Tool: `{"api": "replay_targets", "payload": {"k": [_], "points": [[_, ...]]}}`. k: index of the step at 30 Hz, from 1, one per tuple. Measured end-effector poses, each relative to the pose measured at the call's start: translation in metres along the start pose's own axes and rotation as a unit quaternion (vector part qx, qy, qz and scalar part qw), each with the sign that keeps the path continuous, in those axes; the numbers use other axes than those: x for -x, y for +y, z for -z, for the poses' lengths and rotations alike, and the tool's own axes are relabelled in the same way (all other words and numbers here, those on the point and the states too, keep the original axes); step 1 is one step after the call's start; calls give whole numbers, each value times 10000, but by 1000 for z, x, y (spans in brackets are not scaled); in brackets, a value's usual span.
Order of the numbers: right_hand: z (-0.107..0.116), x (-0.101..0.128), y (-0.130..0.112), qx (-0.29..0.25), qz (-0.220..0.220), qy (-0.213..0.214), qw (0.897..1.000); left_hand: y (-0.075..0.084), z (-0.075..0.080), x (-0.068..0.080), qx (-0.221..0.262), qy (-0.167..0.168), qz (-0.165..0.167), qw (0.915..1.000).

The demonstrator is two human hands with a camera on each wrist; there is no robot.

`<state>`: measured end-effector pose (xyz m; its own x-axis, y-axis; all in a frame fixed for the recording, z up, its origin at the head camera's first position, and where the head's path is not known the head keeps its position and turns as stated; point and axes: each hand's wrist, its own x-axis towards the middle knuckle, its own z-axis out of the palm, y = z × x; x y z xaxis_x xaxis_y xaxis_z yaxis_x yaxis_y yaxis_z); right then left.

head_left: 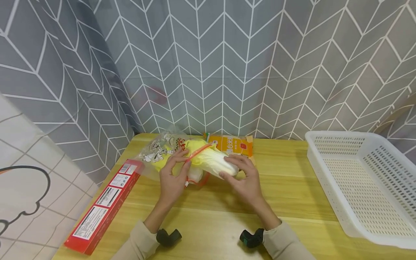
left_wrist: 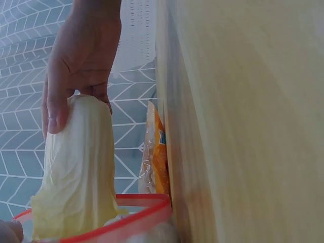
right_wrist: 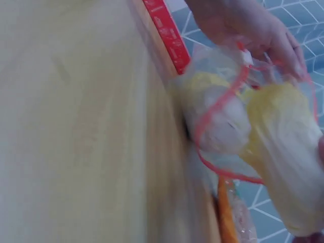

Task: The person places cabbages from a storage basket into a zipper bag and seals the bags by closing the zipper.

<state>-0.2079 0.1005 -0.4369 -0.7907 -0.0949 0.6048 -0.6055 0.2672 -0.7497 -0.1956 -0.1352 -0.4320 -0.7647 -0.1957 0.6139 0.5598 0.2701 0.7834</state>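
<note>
Cabbage (head_left: 212,160), pale yellow-white, half in red-rimmed bag (head_left: 162,151); right hand (head_left: 242,177) grips stem, left hand (head_left: 172,173) pinches rim.

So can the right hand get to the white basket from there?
Probably yes: the white basket sits on the table's right with bare wood between, but the right hand now holds the cabbage.

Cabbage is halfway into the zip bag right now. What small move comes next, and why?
Probably push the cabbage further in with the right hand. Its pale end sticks out past the bag's red rim, while the left hand holds the bag mouth open, so the rim cannot close yet.
</note>
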Motion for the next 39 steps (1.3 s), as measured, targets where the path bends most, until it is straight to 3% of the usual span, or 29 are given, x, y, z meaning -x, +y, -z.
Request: {"api": "replay_targets", "payload": {"k": [5, 9, 13, 19, 27, 36, 39], "points": [[11, -4, -1, -351, -576, -572, 9961, -3, 1, -1, -50, 62, 105, 9999], [11, -4, 1, -494, -670, -496, 9953, -3, 1, 0, -56, 51, 177, 9998], [-1, 1, 2, -368, -66, -67, 9993, -1, 0, -1, -133, 128, 136, 9997], [-8, 4, 1, 353, 959, 38, 9948, 1, 0, -2, -205, 263, -133, 9994], [-10, 3, -1, 1087, 1562, -41, 9817, 1, 0, 0, -237, 223, -167, 9993], [-10, -3, -6, 1636, 2693, -341, 9484, 2, 2, -2, -168, 122, 131, 9997], [-15, -3, -7, 1511, 2525, -54, 9557, 3, 1, -2, -170, 56, 99, 9998]]}}
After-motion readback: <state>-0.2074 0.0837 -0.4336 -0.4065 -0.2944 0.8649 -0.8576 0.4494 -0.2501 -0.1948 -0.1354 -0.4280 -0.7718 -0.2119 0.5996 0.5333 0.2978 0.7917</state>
